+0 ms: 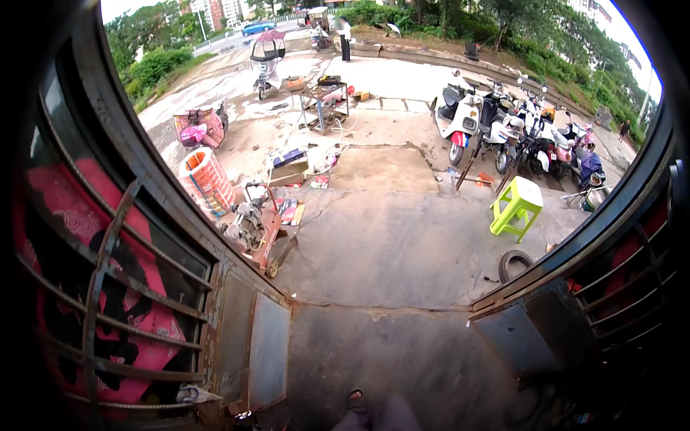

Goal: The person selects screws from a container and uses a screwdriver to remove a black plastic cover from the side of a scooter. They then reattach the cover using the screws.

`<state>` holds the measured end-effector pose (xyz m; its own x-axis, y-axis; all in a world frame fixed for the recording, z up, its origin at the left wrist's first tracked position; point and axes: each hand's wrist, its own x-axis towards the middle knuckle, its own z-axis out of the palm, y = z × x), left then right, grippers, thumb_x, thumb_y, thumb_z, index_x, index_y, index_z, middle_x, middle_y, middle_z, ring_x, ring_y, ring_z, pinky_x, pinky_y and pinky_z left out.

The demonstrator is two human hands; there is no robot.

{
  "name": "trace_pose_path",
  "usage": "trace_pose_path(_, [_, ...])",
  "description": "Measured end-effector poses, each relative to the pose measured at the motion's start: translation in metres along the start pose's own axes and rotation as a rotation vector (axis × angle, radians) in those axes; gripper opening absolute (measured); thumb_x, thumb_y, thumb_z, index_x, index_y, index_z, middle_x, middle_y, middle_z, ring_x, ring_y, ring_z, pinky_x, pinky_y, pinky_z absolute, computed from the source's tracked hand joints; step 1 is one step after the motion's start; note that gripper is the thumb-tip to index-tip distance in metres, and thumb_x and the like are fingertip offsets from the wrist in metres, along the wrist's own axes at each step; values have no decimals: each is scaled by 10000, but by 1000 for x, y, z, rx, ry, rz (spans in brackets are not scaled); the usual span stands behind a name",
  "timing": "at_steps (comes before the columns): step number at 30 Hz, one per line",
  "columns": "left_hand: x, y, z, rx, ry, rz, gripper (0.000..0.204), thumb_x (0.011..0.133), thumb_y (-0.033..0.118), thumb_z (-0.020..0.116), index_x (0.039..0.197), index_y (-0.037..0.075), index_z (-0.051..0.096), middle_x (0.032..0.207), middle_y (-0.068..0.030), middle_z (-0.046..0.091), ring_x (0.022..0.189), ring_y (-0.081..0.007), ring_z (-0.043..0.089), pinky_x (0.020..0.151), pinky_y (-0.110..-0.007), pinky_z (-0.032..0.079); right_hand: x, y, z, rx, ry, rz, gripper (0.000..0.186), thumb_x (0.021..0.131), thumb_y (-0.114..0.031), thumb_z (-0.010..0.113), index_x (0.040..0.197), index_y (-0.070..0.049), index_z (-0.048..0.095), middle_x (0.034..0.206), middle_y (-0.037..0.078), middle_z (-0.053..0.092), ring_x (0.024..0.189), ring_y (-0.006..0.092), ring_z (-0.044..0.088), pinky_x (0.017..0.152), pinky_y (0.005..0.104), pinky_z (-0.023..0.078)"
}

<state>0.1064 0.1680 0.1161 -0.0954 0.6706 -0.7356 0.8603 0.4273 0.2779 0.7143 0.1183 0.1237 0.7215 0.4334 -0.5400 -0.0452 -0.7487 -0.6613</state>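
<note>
Neither of my hands shows in this view. At the lower edge my legs and one sandalled foot stand on the dark floor inside a doorway. Metal door leaves flank me, the left one and the right one both swung back. Beyond the threshold on the right is a lime-green plastic stool, with a black tyre lying nearer. To the left outside sits a machine on a red wheeled base, beside an upright orange-and-white roll.
Parked scooters line the right side. A cluttered metal work table stands farther out, near a canopied scooter. A person stands at the back. Boxes and hoses lie left of a brownish ground patch.
</note>
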Motion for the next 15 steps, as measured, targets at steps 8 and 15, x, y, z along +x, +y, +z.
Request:
trace_pose_path(8, [137,190,-72,-63,145,-14,858,563,378,923,1286,140,526,1326,-248,533,1186,-415,554,1033,-523,461,115,-116,25,-54,-81,-3,128,774,-87,688,863,5,685,724,107,661,647,236,655,623,348,530])
trace_pose_path(15, [203,272,-32,-47,159,-111,720,709,573,798,1268,204,533,1330,-258,516,1223,-473,498,1033,-561,446,232,-177,-17,-138,-17,-104,76,793,-8,641,834,50,668,657,119,661,575,208,666,540,342,534])
